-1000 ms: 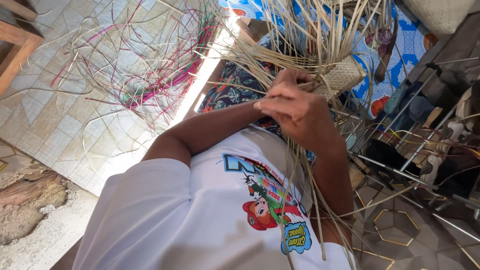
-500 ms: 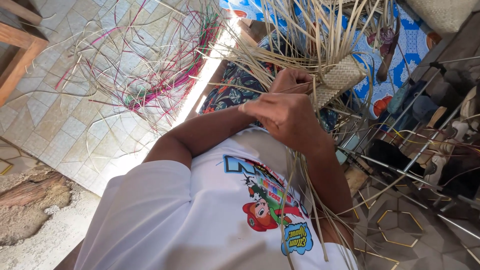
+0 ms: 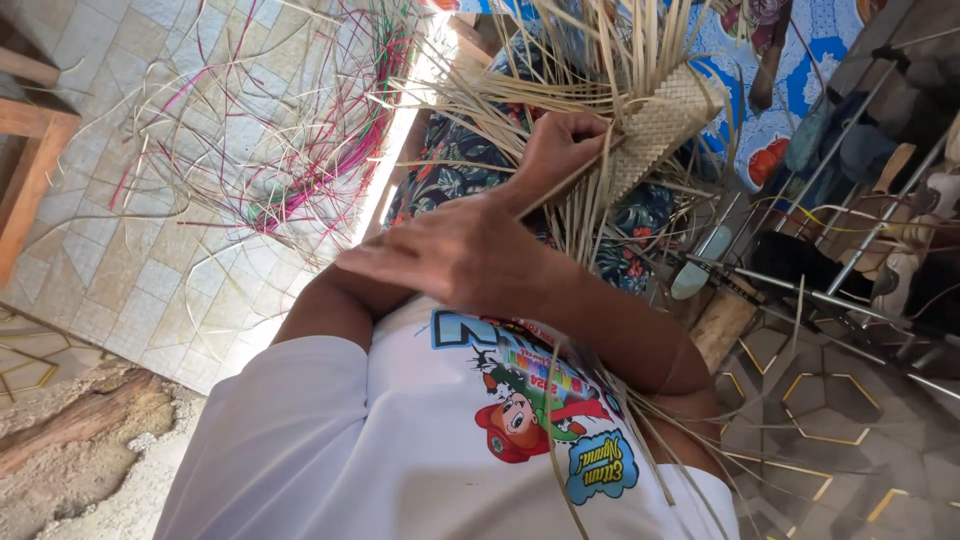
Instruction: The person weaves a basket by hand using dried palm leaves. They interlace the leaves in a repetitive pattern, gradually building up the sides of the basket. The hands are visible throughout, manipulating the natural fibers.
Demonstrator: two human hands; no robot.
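Observation:
A partly woven mat of pale straw strips (image 3: 665, 125) rests over my lap, with many loose ends fanning up and down from it. My left hand (image 3: 555, 150) is closed on the strips at the woven edge. My right hand (image 3: 450, 250) hovers below and to the left of it, back up, fingers stretched out toward the left. One strip runs from under this hand up to the weave; the palm is hidden, so a grip cannot be made out. I wear a white printed T-shirt (image 3: 400, 450) and a dark floral skirt (image 3: 450, 170).
A loose tangle of pale, pink and green strips (image 3: 300, 150) lies on the tiled floor at left. A wooden stool (image 3: 30, 150) stands at the far left. At right are a metal rack (image 3: 850, 270) with shoes, a wooden block (image 3: 722, 325) and blue patterned cloth (image 3: 800, 90).
My right hand has slid from the woven edge down and to the left, its fingers now stretched out. The left hand stays gripping the strips, now uncovered.

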